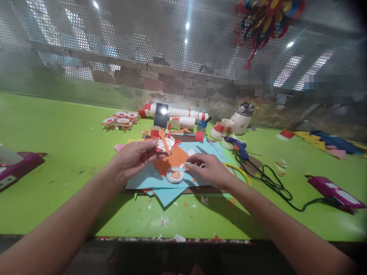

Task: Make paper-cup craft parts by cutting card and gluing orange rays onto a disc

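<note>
My left hand [136, 157] is closed around the edge of a white round paper piece [169, 144], which has an orange paper strip [164, 142] across it. Thumb and fingers of my right hand [210, 170] pinch a small white scrap [182, 165]. Just below that scrap, a round patterned disc [174, 174] with an orange centre lies flat. Under both hands are light blue paper sheets [143, 180] and an orange sheet [179, 154]. Yellow scissor handles [244, 175] show beside my right wrist, their blades partly hidden.
A blue glue gun [242, 148] with a tangled black cord [275, 182] lies to the right, near a purple power strip [334, 191]. Behind stand a phone [161, 115], white-and-red paper rolls [187, 123] and a jug [242, 118]. Round paper ornaments [122, 120] sit back left.
</note>
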`<state>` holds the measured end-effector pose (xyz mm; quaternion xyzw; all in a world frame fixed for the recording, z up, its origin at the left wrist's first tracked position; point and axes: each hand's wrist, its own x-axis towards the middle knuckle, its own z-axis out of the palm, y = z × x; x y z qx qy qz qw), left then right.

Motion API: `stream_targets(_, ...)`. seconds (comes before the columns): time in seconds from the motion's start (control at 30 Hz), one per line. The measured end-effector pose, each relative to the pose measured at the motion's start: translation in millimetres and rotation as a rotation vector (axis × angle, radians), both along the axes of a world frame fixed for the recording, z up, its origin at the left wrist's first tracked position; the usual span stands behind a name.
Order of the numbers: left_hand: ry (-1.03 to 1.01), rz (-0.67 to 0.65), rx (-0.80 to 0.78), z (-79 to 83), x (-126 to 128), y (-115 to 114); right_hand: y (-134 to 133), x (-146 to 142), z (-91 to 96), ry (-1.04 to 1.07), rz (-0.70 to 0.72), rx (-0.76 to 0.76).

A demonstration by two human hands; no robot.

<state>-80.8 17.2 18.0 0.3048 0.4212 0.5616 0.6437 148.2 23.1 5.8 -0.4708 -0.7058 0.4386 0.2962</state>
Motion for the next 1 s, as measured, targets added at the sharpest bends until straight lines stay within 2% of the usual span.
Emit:
stream_targets(0.07, -0.006, 0.021, 0.009, 0.6, -2, 0, -3, -8, 4.9, -0.121, 0.081, 0.129)
stream_targets(0.13, -0.012, 0.008, 0.023, -0.6, -3, 0, -5, -16, 6.7, -0.326, 0.22, 0.281)
stream_targets(0.23, -0.012, -0.02, 0.031, -4.1, -4, 0, -5, -25, 2.2, -0.604, 0.373, 0.457)
stream_targets(0.43, -0.014, -0.057, 0.051, -10.2, -2, 2, -4, -22, -8.3, -0.55, 0.357, 0.461)
stream_targets(0.53, -0.017, -0.096, 0.08, -10.4, 0, 0, -3, -12, -5.2, -0.443, 0.285, 0.417)
stream_targets(0.67, -0.024, -0.129, 0.097, -10.5, 5, -4, 7, 8, 0.5, -0.246, 0.177, 0.238)
stream_targets(0.87, 0.01, -0.144, 0.025, -13.7, 10, -6, 18, 34, 3.3, 0.177, 0.166, -0.079)
stream_targets(1.0, 0.024, -0.193, 0.014, -15.8, 13, -8, 12, 37, 5.9, 0.396, 0.216, -0.193)
